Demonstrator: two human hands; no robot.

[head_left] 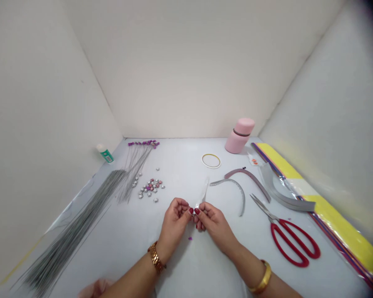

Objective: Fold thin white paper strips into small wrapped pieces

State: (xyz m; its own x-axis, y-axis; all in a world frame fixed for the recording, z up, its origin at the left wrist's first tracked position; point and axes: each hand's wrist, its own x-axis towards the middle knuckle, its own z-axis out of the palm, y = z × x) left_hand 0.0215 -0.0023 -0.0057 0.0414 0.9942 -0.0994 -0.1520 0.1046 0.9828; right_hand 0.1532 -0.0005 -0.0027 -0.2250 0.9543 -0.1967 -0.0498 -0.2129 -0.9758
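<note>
Both hands meet over the near middle of the table, thumbs and fingertips pinched on one narrow silvery-white paper strip (202, 198). My left hand (178, 216) grips the strip's near end, which the fingers largely hide. Beside it, my right hand (214, 221) pinches the same strip, whose free end points up and away. To the left of the hands lies a loose pile of small folded stars (151, 186), silver, pink and purple. Curved silver strips (240, 194) and a dull mauve strip (251, 176) rest to the right.
Red-handled scissors (294, 242) lie at right, beside plastic-wrapped coloured paper (329, 223) and a wide grey strip (294, 202). Behind are a pink bottle (236, 140) and a tape ring (211, 166). At left are thin wires (77, 227), purple-tipped stems (143, 143) and a glue stick (105, 154).
</note>
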